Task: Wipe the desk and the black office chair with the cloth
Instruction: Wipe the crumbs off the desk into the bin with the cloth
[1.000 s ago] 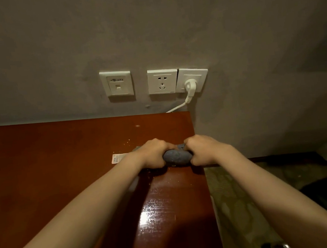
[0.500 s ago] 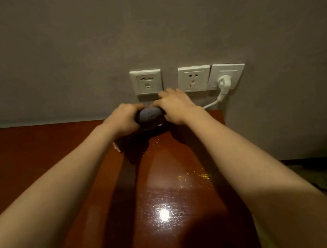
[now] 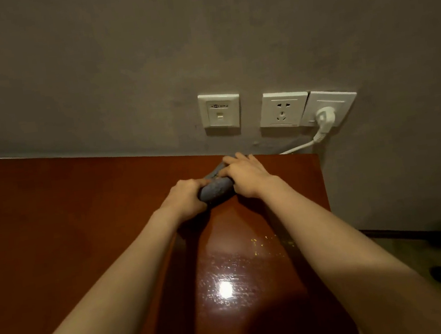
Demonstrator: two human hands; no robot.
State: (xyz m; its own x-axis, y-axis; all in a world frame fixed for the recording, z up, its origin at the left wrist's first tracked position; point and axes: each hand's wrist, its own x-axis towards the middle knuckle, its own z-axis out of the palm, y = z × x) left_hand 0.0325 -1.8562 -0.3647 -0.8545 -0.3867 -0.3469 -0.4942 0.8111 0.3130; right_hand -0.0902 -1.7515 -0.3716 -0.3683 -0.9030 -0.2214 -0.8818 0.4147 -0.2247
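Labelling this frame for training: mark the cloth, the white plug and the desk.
cloth (image 3: 215,191): head view, its grey rolled middle.
white plug (image 3: 324,115): head view, its round body.
desk (image 3: 82,225): head view, bare wood at left.

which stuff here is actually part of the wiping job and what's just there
In the job:
cloth, gripped by the left hand and pressed by the right hand
desk

Just there:
data socket
power socket, nothing plugged in
white plug with its cable
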